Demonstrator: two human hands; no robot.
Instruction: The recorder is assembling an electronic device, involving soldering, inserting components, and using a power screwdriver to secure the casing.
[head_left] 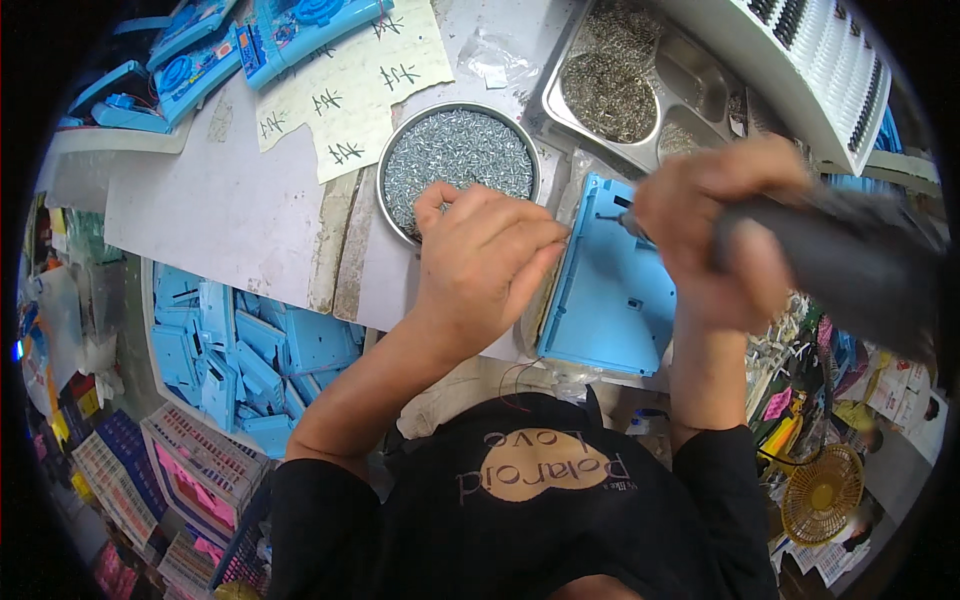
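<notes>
My right hand (700, 230) is wrapped round a dark power screwdriver (830, 260), smeared by motion. Its thin bit points left, over the upper part of a light-blue plastic panel (600, 290). That panel lies flat in front of me, with a raised rim and small openings. My left hand (490, 250) hovers between the panel's left edge and a round metal bowl of small silver screws (460, 150), covering the bowl's lower part. Its thumb and forefinger are pinched together by the panel; whatever they hold is too small to make out.
A metal tray (555, 95) with compartments of small metal parts stands at the back right, beside a white ridged rack (820, 60). Blue toy housings (200, 60) pile up at the far left. Below them sits a bin of blue plastic parts (240, 350). A yellow fan (822, 495) is at lower right.
</notes>
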